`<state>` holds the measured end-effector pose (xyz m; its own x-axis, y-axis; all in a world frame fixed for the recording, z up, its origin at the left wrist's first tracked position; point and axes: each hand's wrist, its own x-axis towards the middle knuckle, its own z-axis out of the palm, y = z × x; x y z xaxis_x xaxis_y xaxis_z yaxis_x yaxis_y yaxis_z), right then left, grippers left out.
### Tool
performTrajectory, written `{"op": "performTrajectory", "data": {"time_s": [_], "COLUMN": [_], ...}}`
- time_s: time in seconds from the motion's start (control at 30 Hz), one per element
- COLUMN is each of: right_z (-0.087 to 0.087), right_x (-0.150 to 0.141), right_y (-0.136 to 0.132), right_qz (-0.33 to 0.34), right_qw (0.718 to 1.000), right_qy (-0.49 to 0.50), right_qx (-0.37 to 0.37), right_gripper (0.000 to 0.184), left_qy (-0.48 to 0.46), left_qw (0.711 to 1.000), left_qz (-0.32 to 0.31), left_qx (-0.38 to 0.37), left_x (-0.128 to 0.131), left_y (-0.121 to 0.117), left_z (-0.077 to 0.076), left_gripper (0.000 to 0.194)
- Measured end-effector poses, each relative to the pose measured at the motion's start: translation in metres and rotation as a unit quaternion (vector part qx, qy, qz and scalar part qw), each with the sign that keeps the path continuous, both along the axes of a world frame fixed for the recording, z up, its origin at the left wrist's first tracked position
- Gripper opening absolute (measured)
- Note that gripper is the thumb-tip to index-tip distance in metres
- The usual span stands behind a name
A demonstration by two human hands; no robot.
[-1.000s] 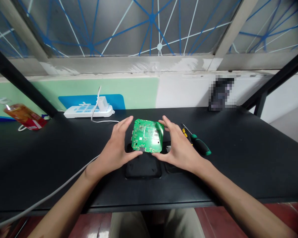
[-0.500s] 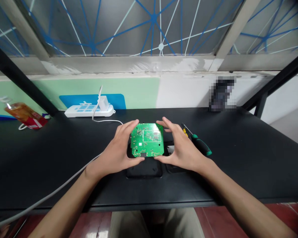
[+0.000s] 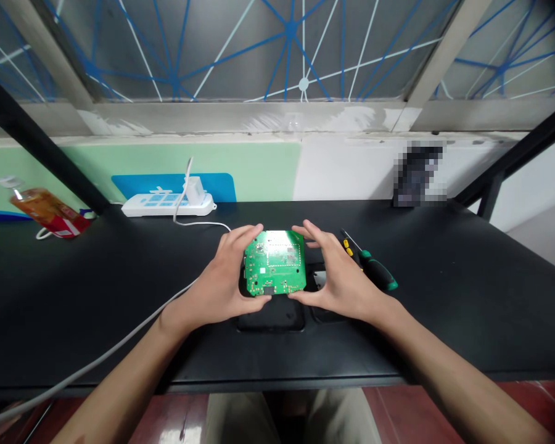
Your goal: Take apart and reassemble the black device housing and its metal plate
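A green circuit board (image 3: 277, 264) is held up between my two hands, its flat face turned toward me and shining near the top edge. My left hand (image 3: 226, 277) grips its left side, thumb at the bottom corner and fingers at the top. On the other side, my right hand (image 3: 330, 271) pinches the right edge the same way. Below the board lies a black plastic case part (image 3: 272, 317), partly covered by the board and my thumbs. Beside it, a second black part (image 3: 326, 316) with a silvery patch is half hidden under my right hand.
A green-and-black screwdriver (image 3: 377, 269) and a yellow-and-black tool (image 3: 348, 248) lie right of my right hand. A white power strip (image 3: 166, 205) with a plugged-in charger stands at the back left, near a drink bottle (image 3: 50, 209). A white cable (image 3: 120, 342) crosses the left side.
The circuit board has come down slightly toward the black case part and straightened from a slight tilt. Both hands moved with it and kept their hold.
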<state>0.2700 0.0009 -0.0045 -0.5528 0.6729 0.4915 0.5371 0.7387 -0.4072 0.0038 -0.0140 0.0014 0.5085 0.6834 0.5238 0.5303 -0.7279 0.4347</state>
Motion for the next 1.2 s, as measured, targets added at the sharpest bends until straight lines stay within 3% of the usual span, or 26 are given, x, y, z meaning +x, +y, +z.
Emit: {"op": "performTrajectory", "data": {"time_s": [0.47, 0.83, 1.2], "right_z": [-0.001, -0.001, -0.001], "right_x": [0.0, -0.007, -0.01], "right_y": [0.002, -0.001, -0.007], "right_qz": [-0.01, -0.025, 0.022], "right_qw": [1.0, 0.997, 0.986], "right_qy": [-0.001, -0.034, -0.067], "right_qx": [0.014, 0.069, 0.15], "right_gripper": [0.12, 0.116, 0.101], "left_qy": [0.028, 0.112, 0.156], "left_qw": [0.999, 0.988, 0.975], "left_qz": [0.013, 0.023, 0.042], "left_qx": [0.03, 0.101, 0.153], "left_x": [0.002, 0.003, 0.005], "left_y": [-0.001, 0.002, 0.0], "left_z": [0.0, -0.002, -0.004], "left_gripper": [0.1, 0.095, 0.101]}}
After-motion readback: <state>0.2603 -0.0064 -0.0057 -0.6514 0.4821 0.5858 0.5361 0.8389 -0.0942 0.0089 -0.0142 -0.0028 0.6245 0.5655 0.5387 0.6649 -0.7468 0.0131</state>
